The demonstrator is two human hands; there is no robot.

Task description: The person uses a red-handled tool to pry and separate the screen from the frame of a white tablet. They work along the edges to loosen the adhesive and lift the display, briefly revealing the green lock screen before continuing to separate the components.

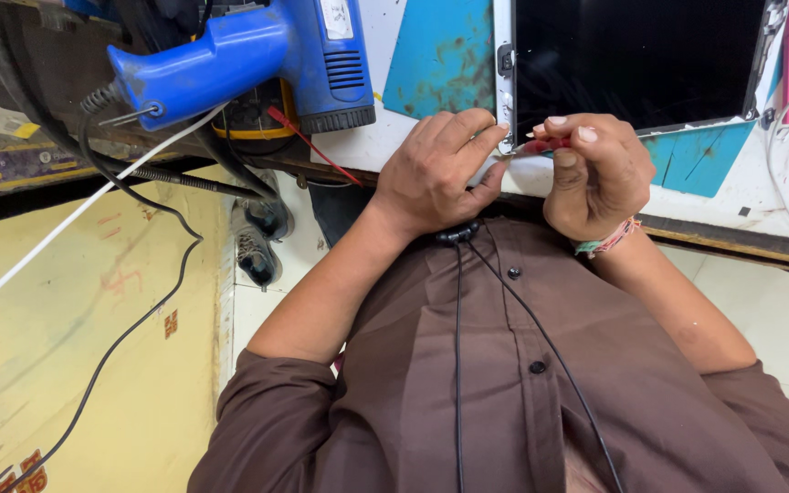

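Pinching a slim red-handled tool [548,144] between thumb and curled fingers, the right hand [595,173] sits at the near edge of the surface [394,146], with a woven band on its wrist. The tool lies nearly level, its tip pointing toward the lower corner of a flat screen panel [636,59] with a dark glass face and a thin metal frame [503,73]. The left hand [440,173] is half closed, its fingertips pressed against that same corner of the frame just beside the tool's tip; whether it grips anything small there cannot be told. Both hands are close together, nearly touching over the corner.

The panel lies flat on the white surface, which carries teal patches. Well to the left of the hands, a blue hot air gun [248,55] rests on the surface with its nozzle pointing left, a black cable [130,329] and a white cable [66,224] trailing from that side down over a yellow floor. A pair of shoes [257,242] stands below the surface edge. The person wears a brown buttoned shirt [522,383] with a thin black cord hanging down its front.
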